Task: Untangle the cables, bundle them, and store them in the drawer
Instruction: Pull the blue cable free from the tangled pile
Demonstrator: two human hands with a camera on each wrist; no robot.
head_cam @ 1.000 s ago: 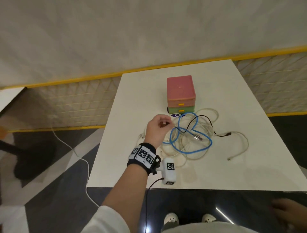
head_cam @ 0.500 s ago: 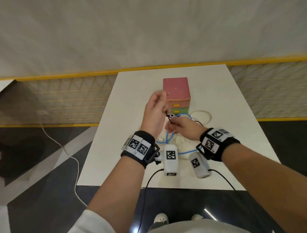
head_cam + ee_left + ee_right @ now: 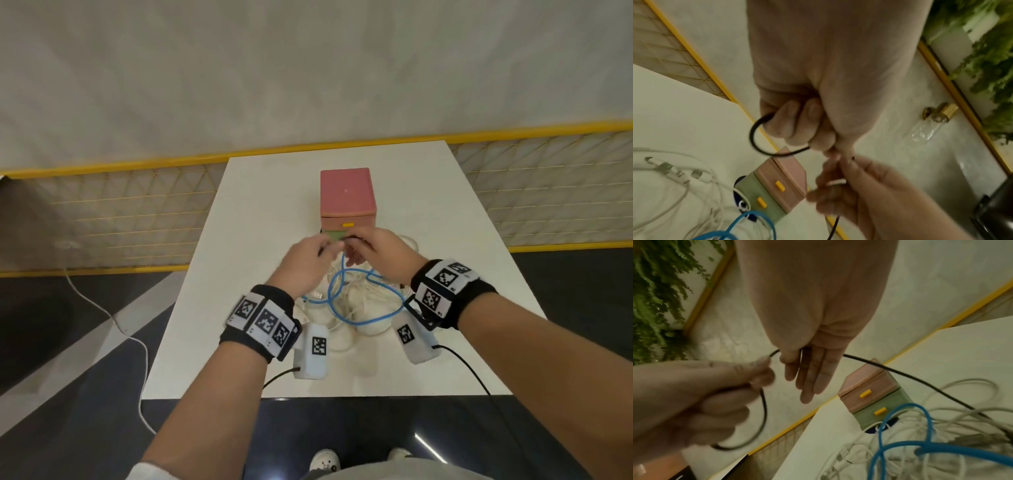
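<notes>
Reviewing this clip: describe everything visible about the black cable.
The black cable is thin, round and looks rubbery. The left hand grips it in curled fingers, a small loop bulging out below the fist. The right hand holds it further along, fingers mostly straight. Beyond that it runs down past the small drawer box into the white and blue cable pile on the table.

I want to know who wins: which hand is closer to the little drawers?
Right. The right hand is just in front of the drawers; the left hand is a bit farther back and left.
</notes>
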